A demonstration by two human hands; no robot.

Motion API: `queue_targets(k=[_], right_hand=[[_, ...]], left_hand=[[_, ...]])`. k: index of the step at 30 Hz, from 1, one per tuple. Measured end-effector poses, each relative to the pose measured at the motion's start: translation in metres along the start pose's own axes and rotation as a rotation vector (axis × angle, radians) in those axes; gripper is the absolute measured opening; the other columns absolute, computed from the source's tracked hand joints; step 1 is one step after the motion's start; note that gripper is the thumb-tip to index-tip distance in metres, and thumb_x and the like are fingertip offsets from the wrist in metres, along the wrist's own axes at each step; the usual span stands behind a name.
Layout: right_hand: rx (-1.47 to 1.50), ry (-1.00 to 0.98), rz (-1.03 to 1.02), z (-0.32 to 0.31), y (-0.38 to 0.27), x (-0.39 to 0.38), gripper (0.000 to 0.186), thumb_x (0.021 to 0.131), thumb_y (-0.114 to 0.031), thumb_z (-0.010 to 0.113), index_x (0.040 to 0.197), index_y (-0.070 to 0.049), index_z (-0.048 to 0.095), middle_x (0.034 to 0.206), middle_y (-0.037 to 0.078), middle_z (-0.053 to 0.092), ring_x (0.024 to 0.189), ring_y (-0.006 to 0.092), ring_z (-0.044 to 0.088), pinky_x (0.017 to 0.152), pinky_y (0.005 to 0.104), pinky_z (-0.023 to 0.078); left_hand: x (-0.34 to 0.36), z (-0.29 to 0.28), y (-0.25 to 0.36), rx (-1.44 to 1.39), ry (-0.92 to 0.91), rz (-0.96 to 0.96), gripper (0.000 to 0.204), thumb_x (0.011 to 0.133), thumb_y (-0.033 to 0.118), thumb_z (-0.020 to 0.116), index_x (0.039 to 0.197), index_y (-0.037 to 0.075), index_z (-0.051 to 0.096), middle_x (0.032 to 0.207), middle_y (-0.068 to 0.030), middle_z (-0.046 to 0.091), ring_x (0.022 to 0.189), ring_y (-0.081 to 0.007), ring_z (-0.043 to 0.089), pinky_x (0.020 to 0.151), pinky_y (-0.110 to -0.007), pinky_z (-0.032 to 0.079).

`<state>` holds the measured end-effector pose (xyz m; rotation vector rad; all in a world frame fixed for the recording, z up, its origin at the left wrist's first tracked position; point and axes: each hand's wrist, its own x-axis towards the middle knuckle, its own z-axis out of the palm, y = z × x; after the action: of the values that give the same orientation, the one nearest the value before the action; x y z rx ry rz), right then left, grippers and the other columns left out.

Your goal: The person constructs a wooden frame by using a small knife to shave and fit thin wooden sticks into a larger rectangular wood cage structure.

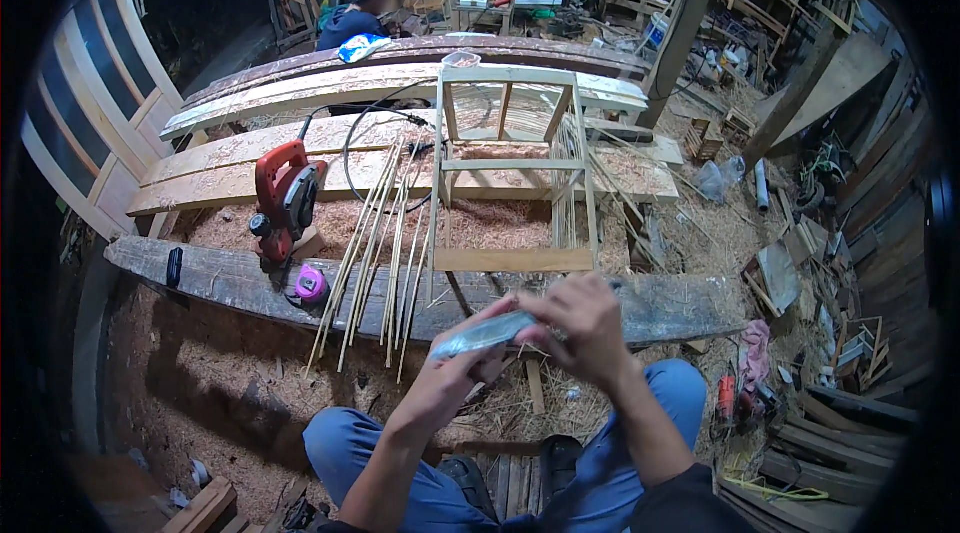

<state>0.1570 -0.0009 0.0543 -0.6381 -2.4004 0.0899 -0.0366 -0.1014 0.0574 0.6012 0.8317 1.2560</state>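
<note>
My left hand [462, 373] grips a flat, pale grey-green packet [478, 336], held at a slant above my knees. My right hand [585, 323] has its bent fingers closed on the packet's right end. Just beyond my hands are a worn grey plank [665, 308], a wooden frame [515, 258] with thin sticks at its right side, loose bamboo sticks [370, 263] and a pink tape measure [311, 283].
A red electric planer [285, 198] sits left among shavings. Pale boards [200, 163] lie across, with a co-worker [345, 28] behind them. Panelled frames [125, 188] stand left. Posts [680, 23], scrap wood [840, 443] and a pink cloth [755, 358] are right.
</note>
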Motion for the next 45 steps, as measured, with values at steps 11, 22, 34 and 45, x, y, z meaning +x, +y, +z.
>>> queue_targets(k=[11,22,34,45], right_hand=[[0.066,0.09,0.131,-0.016,0.013,0.0,0.04,0.099,-0.052,0.064,0.124,-0.023,0.076,0.075,0.001,0.059,0.075,0.0214,0.056,0.074,0.039,0.041],[0.023,0.118,0.135,-0.026,0.017,0.0,0.042,0.096,-0.051,0.068,0.119,-0.018,0.077,0.081,0.003,0.064,0.076,0.0224,0.059,0.076,0.0392,0.043],[-0.061,0.051,0.013,-0.021,-0.002,0.001,0.043,0.09,-0.05,0.071,0.123,-0.023,0.076,0.078,0.0,0.055,0.076,0.0209,0.057,0.074,0.0374,0.041],[-0.086,0.133,0.096,-0.029,0.018,-0.001,0.047,0.095,-0.054,0.065,0.122,-0.017,0.079,0.075,0.002,0.06,0.075,0.0231,0.056,0.076,0.0394,0.04]], left_hand=[[-0.003,-0.004,-0.005,0.042,-0.025,0.027,0.051,0.108,0.008,0.052,0.158,0.0,0.045,0.087,0.0045,0.044,0.073,-0.0062,0.035,0.063,-0.023,0.03],[0.0,-0.008,-0.009,0.032,-0.046,0.091,0.04,0.105,0.007,0.051,0.143,-0.006,0.057,0.084,0.004,0.043,0.07,-0.0067,0.034,0.063,-0.023,0.029],[0.001,0.003,-0.005,0.116,-0.074,0.06,0.052,0.109,0.012,0.056,0.159,0.003,0.045,0.089,0.0059,0.045,0.073,-0.0063,0.032,0.064,-0.023,0.028],[-0.003,-0.01,-0.001,-0.027,-0.102,0.012,0.059,0.105,0.01,0.055,0.16,0.0,0.039,0.089,0.0041,0.043,0.077,-0.0075,0.041,0.067,-0.024,0.035]])
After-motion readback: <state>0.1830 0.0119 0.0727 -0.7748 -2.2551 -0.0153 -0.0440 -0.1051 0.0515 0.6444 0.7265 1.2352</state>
